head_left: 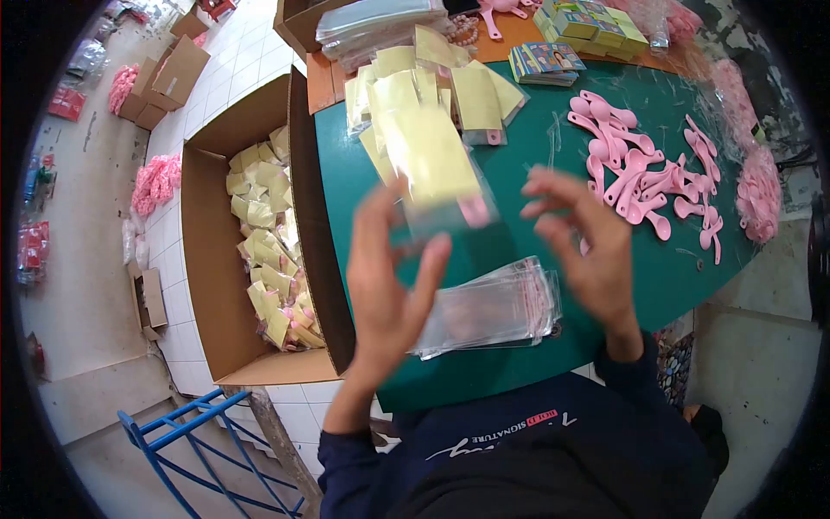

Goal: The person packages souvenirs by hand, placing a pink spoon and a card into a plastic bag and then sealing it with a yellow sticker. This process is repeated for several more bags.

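Note:
A clear bag with a yellow card (430, 160) and a pink piece at its lower corner shows slightly blurred at the near side of a pile of similar packets (393, 86). My left hand (385, 277) is open just below it, thumb and fingers apart, fingertips overlapping the bag's left edge. Over the green table top (510, 233), my right hand (592, 238) is open too, fingers loosely curled and holding nothing. Between and below both hands lies a stack of clear plastic bags (493, 307). Pink spoons (635, 169) are heaped to the right of my right hand.
A deep cardboard box (203, 259) of filled packets (272, 251) stands left of the table. Small printed card stacks (545, 62) and more plastic bags (380, 26) are along the back. A blue metal frame (190, 432) stands at lower left.

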The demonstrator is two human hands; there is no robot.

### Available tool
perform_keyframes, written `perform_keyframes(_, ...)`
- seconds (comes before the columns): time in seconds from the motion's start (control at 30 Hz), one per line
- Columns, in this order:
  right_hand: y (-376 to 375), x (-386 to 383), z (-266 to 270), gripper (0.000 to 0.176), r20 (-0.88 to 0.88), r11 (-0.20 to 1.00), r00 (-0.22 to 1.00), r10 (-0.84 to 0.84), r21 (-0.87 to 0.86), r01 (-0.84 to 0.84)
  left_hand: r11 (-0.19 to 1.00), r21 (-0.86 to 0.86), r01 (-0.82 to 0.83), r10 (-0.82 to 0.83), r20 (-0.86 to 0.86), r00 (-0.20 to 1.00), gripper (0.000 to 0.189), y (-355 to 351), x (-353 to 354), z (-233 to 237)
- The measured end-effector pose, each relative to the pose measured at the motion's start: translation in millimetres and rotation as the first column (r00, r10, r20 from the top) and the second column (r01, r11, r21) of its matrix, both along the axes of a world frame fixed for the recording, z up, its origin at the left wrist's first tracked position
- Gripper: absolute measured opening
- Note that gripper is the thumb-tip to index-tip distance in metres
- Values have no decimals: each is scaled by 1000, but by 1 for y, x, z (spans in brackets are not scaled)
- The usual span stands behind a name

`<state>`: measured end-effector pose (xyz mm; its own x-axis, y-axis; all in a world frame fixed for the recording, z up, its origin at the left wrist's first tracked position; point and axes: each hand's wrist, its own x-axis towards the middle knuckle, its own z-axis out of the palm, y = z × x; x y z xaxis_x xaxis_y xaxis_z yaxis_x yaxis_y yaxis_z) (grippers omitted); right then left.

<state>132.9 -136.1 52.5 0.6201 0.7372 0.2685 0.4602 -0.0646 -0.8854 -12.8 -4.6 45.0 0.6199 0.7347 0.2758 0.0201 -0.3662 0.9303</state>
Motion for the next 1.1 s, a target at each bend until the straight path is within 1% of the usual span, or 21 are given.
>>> perform_keyframes(0.07, -10, 36, -5, 24, 218, 967, 970, -111, -203, 156, 948, 316, -36, 89, -156, 984, 43, 24, 10, -7)
perform_keyframes(0.1, -25, 50, -20, 23, 384, 904, 912, -147, -321, 281, 883, 467, -36, 153, -214, 965, 42, 31, 13, -14)
perform_keyframes(0.13, -39, 63, -39, 22, 541, 811, 827, -154, -409, 418, 897, 407, 172, -43, -306, 951, 40, 29, 12, -21)
perform_keyframes(0.17, -51, 68, -48, 23, 530, 736, 835, -147, -505, 451, 869, 323, 374, -240, -386, 891, 38, 21, 7, -32)
perform_keyframes(0.2, -61, 71, -56, 25, 517, 648, 845, -138, -598, 472, 801, 220, 557, -426, -446, 787, 37, 11, 4, -41)
perform_keyframes(0.23, -66, 72, -60, 27, 503, 550, 855, -130, -681, 484, 796, 221, 563, -419, -469, 777, 35, 0, 5, -49)
perform_keyframes(0.3, -66, 68, -64, 28, 476, 557, 853, -214, -657, 507, 786, 219, 578, -406, -522, 750, 32, -19, 7, -63)
perform_keyframes(0.33, -66, 66, -65, 28, 460, 560, 849, -260, -645, 521, 789, 196, 582, -429, -504, 750, 30, -20, 9, -67)
perform_keyframes(0.43, -67, 67, -73, 25, 418, 658, 867, -270, -578, 483, 800, 127, 586, -483, -443, 755, 24, -16, 17, -76)
perform_keyframes(0.5, -66, 71, -75, 24, 396, 665, 877, -272, -582, 469, 819, 57, 572, -505, -403, 763, 19, -13, 19, -79)
perform_keyframes(0.53, -66, 73, -77, 24, 383, 668, 883, -272, -585, 460, 820, 102, 563, -482, -407, 776, 18, -12, 19, -78)
perform_keyframes(0.6, -71, 74, -80, 21, 487, 727, 841, -235, -487, 485, 817, 189, 544, -437, -411, 800, 15, -9, 17, -78)
perform_keyframes(0.67, -71, 73, -79, 19, 592, 772, 775, -222, -379, 510, 858, 94, 506, -436, -390, 811, 13, -7, 15, -74)
perform_keyframes(0.73, -68, 71, -64, 16, 692, 803, 684, -232, -260, 536, 883, 27, 468, -421, -394, 817, 12, -5, 13, -70)
perform_keyframes(0.77, -65, 64, -52, 13, 696, 819, 669, -263, -206, 536, 892, 8, 453, -410, -409, 815, 12, -4, 12, -68)
perform_keyframes(0.8, -62, 57, -41, 13, 660, 846, 695, -286, -167, 507, 898, -11, 439, -402, -424, 812, 12, -3, 12, -67)
perform_keyframes(0.87, -57, 42, -20, 14, 582, 889, 745, -325, -80, 451, 898, 103, 428, -370, -347, 862, 11, -2, 11, -73)
perform_keyframes(0.9, -56, 33, -11, 14, 501, 910, 814, -295, -110, 399, 894, 159, 418, -358, -306, 882, 11, -2, 11, -75)
perform_keyframes(0.97, -55, 19, 2, 14, 323, 946, 919, -226, -152, 286, 904, 25, 426, -409, -233, 882, 11, -2, 10, -70)
perform_keyframes(1.07, -57, 13, -5, 15, 113, 961, 986, -119, -237, 143, 857, -152, 492, -510, -111, 853, 12, 0, 6, -69)
perform_keyframes(1.1, -54, 12, -2, 14, 168, 938, 984, -57, -329, 111, 828, -204, 523, -544, -65, 836, 13, 2, 4, -69)
